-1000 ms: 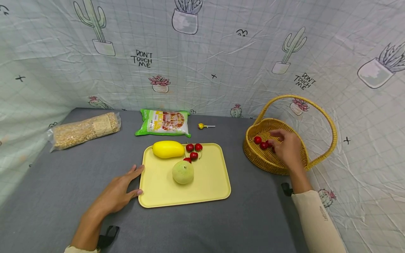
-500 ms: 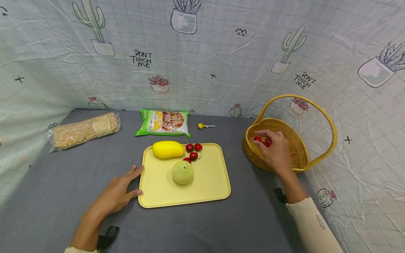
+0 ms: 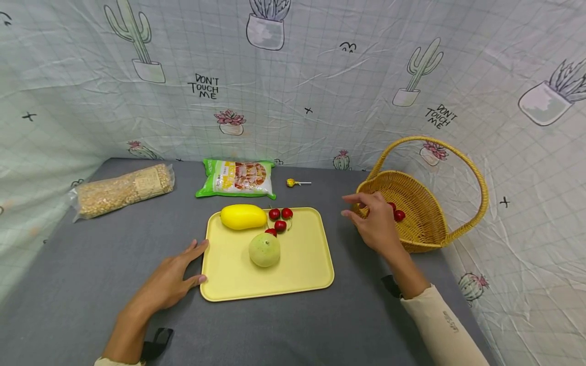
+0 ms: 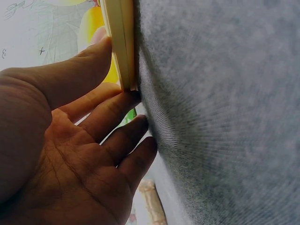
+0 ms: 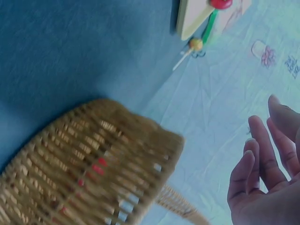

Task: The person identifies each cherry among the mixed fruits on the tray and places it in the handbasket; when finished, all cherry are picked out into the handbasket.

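My left hand [image 3: 169, 282] touches the left edge of the yellow tray [image 3: 304, 264] with thumb and fingers extended; its fingertips meet the tray rim [image 4: 124, 56] in the left wrist view. On the tray lie a smooth yellow oblong fruit [image 3: 243, 217], a round pale-green fruit [image 3: 264, 250] and several red cherries [image 3: 280, 225]. My right hand [image 3: 376, 223] hovers over the left side of the wicker basket [image 3: 423, 248], thumb and fingers apart. Nothing shows between them in the right wrist view. Cherries [image 3: 399, 215] lie in the basket, partly hidden by this hand.
A clear bag of yellowish kernels [image 3: 123, 189] lies at the back left. Behind the tray are a green-and-white packet [image 3: 238, 178] and a yellow lollipop [image 3: 293, 182]. The basket's tall handle [image 3: 480, 188] arches beside the patterned cloth wall at the right.
My right hand has moved left from inside the basket to its left rim, and its thumb and fingers have spread. The left hand and tray have stayed in place.
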`<state>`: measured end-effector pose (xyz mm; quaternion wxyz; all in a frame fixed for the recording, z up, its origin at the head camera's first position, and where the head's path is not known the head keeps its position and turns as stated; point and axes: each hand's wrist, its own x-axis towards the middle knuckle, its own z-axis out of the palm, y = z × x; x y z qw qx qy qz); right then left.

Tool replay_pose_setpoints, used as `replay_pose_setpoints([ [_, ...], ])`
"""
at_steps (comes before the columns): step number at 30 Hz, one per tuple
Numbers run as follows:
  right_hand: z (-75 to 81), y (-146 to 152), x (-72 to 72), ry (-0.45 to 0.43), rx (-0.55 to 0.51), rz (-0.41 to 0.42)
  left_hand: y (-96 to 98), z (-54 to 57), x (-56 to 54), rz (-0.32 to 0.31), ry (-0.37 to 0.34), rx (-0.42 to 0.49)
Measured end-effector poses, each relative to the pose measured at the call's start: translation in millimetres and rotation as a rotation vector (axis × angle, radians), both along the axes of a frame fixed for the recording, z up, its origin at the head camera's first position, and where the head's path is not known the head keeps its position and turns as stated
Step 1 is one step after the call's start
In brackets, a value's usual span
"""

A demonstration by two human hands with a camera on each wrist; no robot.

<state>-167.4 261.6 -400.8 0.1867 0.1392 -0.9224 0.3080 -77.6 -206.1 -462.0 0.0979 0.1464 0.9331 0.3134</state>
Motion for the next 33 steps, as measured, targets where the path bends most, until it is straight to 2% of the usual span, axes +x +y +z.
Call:
replay_pose_setpoints([
  [9, -8.6, -24.3, -6.8, -0.064, -0.023, 0.091, 0.1, 0.5, 0.1, 0.002, -0.005, -0.003],
  [19, -26.8, -49.1, -24.3, -0.148, -0.014, 0.159, 0.2, 0.1, 0.1, 0.007, -0.013, -0.003],
  [33, -38.6, -85.3, -45.4, -0.311, -0.009, 0.185, -0.1, -0.7, -0.4, 0.010, -0.025, -0.015],
])
